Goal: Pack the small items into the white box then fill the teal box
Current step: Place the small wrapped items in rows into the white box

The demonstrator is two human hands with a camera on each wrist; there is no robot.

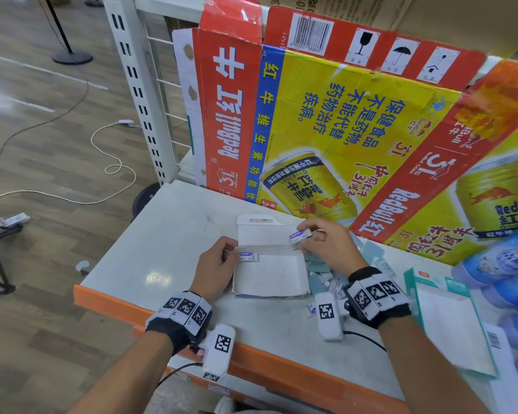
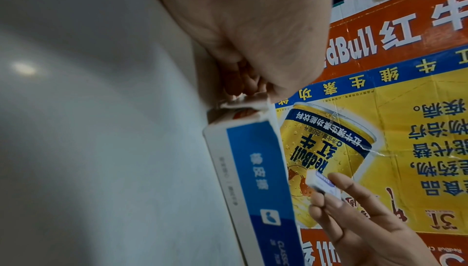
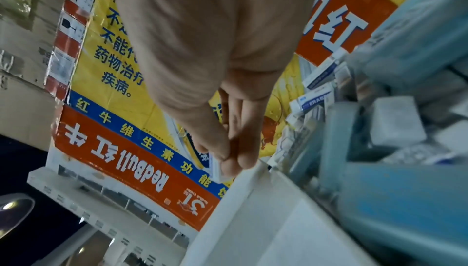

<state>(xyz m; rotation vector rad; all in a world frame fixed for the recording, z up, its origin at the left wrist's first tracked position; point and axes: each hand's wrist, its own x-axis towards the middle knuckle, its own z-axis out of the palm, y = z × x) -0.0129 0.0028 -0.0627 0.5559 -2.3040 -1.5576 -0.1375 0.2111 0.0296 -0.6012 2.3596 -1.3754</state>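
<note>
The white box (image 1: 269, 274) lies open on the table with its lid flap tipped back. My left hand (image 1: 231, 253) pinches its left wall, seen up close in the left wrist view with my left hand (image 2: 243, 90) on the torn flap of the white box (image 2: 255, 170). One small blue-labelled eraser (image 1: 249, 256) sits just inside that wall. My right hand (image 1: 304, 234) pinches another eraser (image 1: 300, 235) above the box's far right corner; the left wrist view shows this eraser (image 2: 324, 185) too. A flat teal box (image 1: 449, 315) lies at the right.
A heap of loose erasers (image 1: 323, 277) lies between the white box and my right wrist. Red Bull cardboard (image 1: 326, 124) stands close behind. Blue tubs (image 1: 503, 264) crowd the far right. The table's orange front edge (image 1: 108, 306) is near my forearms.
</note>
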